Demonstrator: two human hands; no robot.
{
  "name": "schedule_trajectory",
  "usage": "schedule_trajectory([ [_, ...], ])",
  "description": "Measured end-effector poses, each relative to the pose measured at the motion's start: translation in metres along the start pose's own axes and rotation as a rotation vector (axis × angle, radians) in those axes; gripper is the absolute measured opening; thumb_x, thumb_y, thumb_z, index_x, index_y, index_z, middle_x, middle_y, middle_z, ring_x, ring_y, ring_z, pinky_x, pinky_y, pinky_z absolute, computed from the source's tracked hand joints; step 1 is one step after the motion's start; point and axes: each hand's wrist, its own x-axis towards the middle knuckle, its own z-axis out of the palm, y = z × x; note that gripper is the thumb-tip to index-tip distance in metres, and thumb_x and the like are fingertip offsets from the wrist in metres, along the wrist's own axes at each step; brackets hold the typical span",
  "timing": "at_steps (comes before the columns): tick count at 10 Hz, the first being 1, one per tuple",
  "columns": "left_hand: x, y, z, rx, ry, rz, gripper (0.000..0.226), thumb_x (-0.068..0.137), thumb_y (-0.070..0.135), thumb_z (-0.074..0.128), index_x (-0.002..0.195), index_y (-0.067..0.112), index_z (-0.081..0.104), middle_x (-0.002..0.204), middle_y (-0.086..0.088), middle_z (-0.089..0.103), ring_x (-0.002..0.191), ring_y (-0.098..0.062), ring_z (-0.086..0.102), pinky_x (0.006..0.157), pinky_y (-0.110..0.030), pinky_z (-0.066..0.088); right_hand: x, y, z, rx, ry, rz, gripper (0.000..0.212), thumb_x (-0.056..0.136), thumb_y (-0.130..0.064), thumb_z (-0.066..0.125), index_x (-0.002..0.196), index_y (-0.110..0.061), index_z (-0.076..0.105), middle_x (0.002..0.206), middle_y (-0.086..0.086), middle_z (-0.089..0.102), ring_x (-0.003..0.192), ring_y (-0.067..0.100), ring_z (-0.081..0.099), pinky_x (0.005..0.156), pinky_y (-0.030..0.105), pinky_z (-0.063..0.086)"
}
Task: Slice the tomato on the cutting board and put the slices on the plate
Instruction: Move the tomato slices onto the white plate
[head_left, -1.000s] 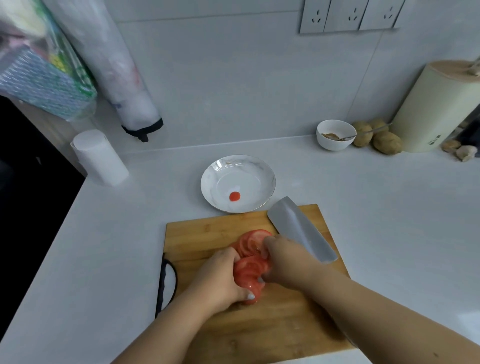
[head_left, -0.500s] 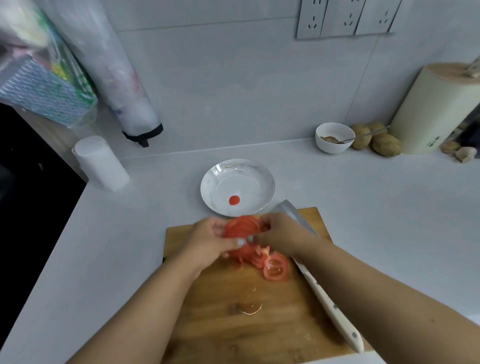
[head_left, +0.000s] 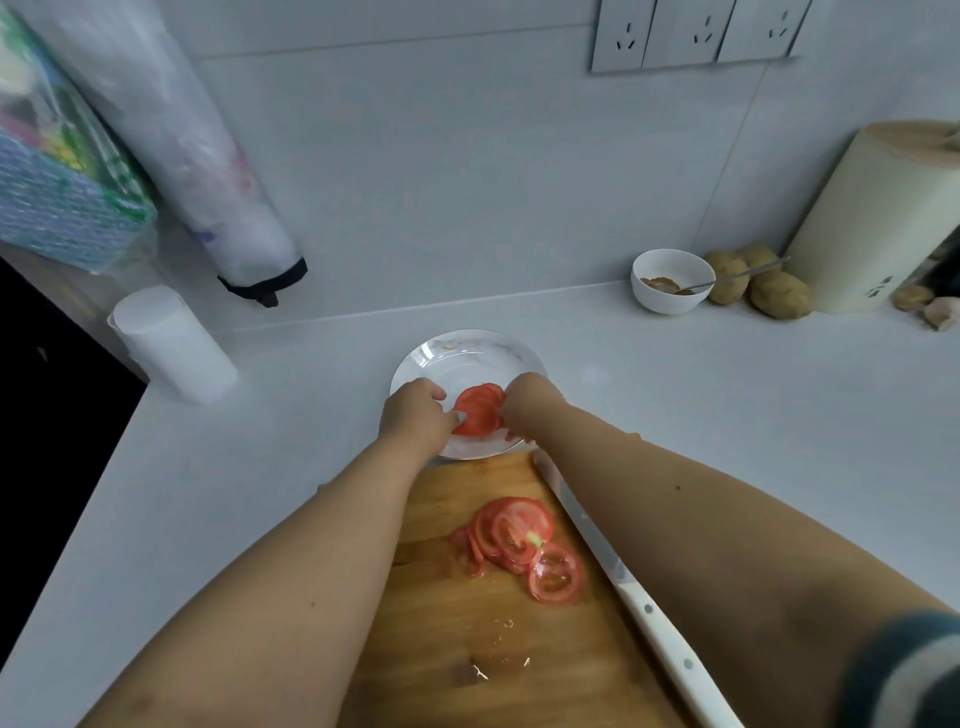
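Both hands meet over the white plate (head_left: 431, 358), holding a small stack of tomato slices (head_left: 478, 410) between them. The left hand (head_left: 415, 415) grips the stack from its 9 o'clock side with curled fingers, and the right hand (head_left: 527, 405) pinches it from the 3 o'clock side; the fingertips of both are mostly hidden behind the knuckles. The stack sits low in the plate's hollow, but whether it already touches the plate cannot be told.

The plate stands on the white countertop (head_left: 701, 415), just beyond the 12 o'clock edge of the wooden cutting board (head_left: 519, 649). On the board, at about 6 o'clock from the plate, lies the rest of the tomato: a fanned pile of slices (head_left: 506, 535) with one single slice (head_left: 555, 574) lying flat at its 4 o'clock side, touching the pile. Wet patches of juice (head_left: 498, 665) shine on the wood nearer the person. A knife with a white riveted handle (head_left: 670, 654) lies along the board's 3 o'clock edge, its blade running toward the plate under the right forearm.

Farther off, at 2 o'clock from the plate, a small white bowl (head_left: 670, 283) with a spoon in it stands near the wall, beside several potatoes (head_left: 776, 293) and a cream cylindrical container (head_left: 872, 223). At 9 o'clock from the plate a white paper roll (head_left: 171, 345) stands on the counter.
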Motion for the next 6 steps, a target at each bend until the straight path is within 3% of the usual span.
schedule_trajectory([
  [1, -0.003, -0.002, -0.002, 0.055, 0.014, 0.053, 0.042, 0.078, 0.027, 0.073, 0.116, 0.014, 0.059, 0.120, -0.006, 0.060, 0.108, -0.024, 0.056, 0.087, -0.028, 0.041, -0.010, -0.005, -0.012, -0.309, -0.005, -0.065, 0.013, 0.093, -0.009, 0.052, 0.081, -0.008, 0.056, 0.088, 0.008, 0.059, 0.111, 0.028, 0.061, 0.081, 0.033, 0.047],
  [2, -0.024, 0.002, -0.011, -0.016, 0.046, 0.114, 0.032, 0.078, 0.026, 0.073, 0.107, 0.019, 0.063, 0.107, -0.002, 0.063, 0.093, -0.019, 0.059, 0.079, -0.027, 0.045, -0.025, 0.001, -0.021, -0.265, 0.154, -0.188, 0.025, 0.089, -0.015, 0.062, 0.112, -0.006, 0.065, 0.112, 0.009, 0.067, 0.105, 0.026, 0.062, 0.084, 0.034, 0.050],
  [3, -0.054, 0.000, -0.015, -0.070, -0.123, 0.131, 0.019, 0.077, 0.022, 0.072, 0.094, 0.023, 0.065, 0.091, 0.001, 0.065, 0.077, -0.012, 0.058, 0.066, -0.025, 0.046, -0.054, 0.012, -0.028, -0.269, 0.013, -0.302, 0.032, 0.079, -0.024, 0.076, 0.108, -0.015, 0.067, 0.102, 0.001, 0.062, 0.091, 0.018, 0.057, 0.075, 0.028, 0.044],
  [4, -0.080, -0.008, -0.005, -0.031, -0.402, 0.057, 0.038, 0.067, 0.030, 0.081, 0.099, 0.023, 0.062, 0.095, 0.002, 0.063, 0.083, -0.013, 0.060, 0.076, -0.028, 0.050, -0.079, 0.027, -0.023, -0.477, -0.162, -0.335, 0.049, 0.076, -0.029, 0.079, 0.121, -0.020, 0.061, 0.110, -0.002, 0.060, 0.101, 0.018, 0.056, 0.079, 0.024, 0.037],
  [5, -0.094, -0.010, 0.010, 0.088, -0.428, 0.022, 0.068, 0.059, 0.040, 0.085, 0.116, 0.021, 0.053, 0.110, 0.003, 0.060, 0.095, -0.016, 0.058, 0.085, -0.031, 0.048, -0.091, 0.037, -0.009, -0.632, -0.197, -0.333, 0.051, 0.076, -0.033, 0.078, 0.120, -0.015, 0.061, 0.115, 0.001, 0.066, 0.105, 0.022, 0.061, 0.083, 0.030, 0.046],
  [6, -0.101, -0.004, 0.014, 0.250, -0.397, 0.041, 0.082, 0.055, 0.041, 0.086, 0.124, 0.017, 0.047, 0.119, 0.000, 0.058, 0.103, -0.020, 0.056, 0.088, -0.035, 0.047, -0.092, 0.038, 0.001, -0.599, -0.250, -0.298, 0.047, 0.076, -0.028, 0.078, 0.116, -0.008, 0.064, 0.111, 0.009, 0.069, 0.100, 0.027, 0.064, 0.087, 0.037, 0.053],
])
